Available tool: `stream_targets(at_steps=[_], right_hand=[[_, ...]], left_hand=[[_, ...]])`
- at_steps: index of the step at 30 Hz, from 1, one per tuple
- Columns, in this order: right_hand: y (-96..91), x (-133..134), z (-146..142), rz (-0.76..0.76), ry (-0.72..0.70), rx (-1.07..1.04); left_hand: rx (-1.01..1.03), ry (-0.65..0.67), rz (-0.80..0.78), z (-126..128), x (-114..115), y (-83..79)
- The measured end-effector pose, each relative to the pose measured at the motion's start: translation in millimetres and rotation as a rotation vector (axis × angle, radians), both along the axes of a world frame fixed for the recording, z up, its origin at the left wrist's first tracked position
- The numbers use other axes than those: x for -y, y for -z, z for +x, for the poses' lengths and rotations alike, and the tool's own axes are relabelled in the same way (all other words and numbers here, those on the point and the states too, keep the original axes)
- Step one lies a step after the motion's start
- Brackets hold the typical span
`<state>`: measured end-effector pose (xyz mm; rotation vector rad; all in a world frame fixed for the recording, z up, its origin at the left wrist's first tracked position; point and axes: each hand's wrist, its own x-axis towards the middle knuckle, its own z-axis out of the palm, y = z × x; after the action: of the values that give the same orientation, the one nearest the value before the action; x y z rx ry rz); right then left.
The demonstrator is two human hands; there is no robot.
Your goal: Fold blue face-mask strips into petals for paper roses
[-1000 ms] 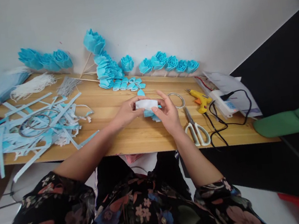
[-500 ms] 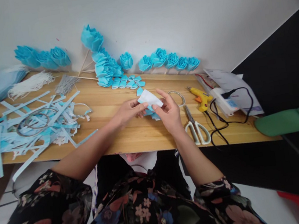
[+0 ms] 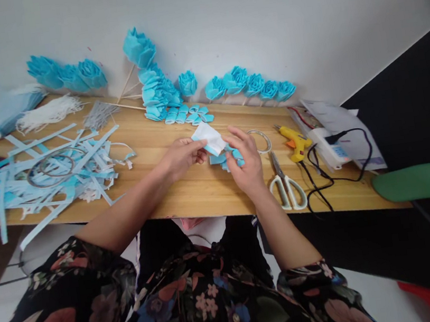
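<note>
My left hand pinches a small piece of soft sheet, white on the face towards me with light blue along its edge. Close to the piece's right corner is my right hand, thumb and fingers apart; whether a fingertip touches the corner I cannot tell. Loose blue pieces lie on the table under and behind my right fingers. Farther back, several curled blue petals rest in a small group. Beside them is a stack of blue petal flowers.
More blue flowers on sticks lean along the wall. Left are tangled blue-white strips with metal rings, white cords, grey wires. Right are scissors, a tape ring, a yellow glue gun, a power strip, a green bottle.
The sheet piece has turned and shifted slightly left in my left hand. My right thumb and fingers have come off its face and spread. The whole view has shifted slightly.
</note>
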<state>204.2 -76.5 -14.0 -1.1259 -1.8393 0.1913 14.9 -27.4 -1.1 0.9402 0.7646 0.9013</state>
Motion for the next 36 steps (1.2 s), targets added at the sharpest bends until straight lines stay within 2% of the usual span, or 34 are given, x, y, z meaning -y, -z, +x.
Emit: stream_targets(at_steps=[3,6,10,14,24,36], right_hand=[[-0.3,-1,-2,0.067,-0.005,0.119],[-1.2,-1,-4,0.036,0.007,0.117],[-3.3,0,-4,-0.029,0.005,-0.027],[-1.4,0,-3,-0.111,0.014,-0.162],[8.7,-6,-2,-0.454,-0.061,-0.548],[6.8,-6,-4,-0.461,-0.054,-0.613]], left_hand=[[-0.018,0.042,-0.009,0,1,0.0],[-0.091,0.041,0.011,1,2,1.5],[-0.215,0.036,0.103,1,2,4.3],[-0.245,0.064,0.128,1,2,5.1],[-0.307,0.118,0.135,0,7,-2.0],[-0.373,0.149,0.234,3,3,2.5]])
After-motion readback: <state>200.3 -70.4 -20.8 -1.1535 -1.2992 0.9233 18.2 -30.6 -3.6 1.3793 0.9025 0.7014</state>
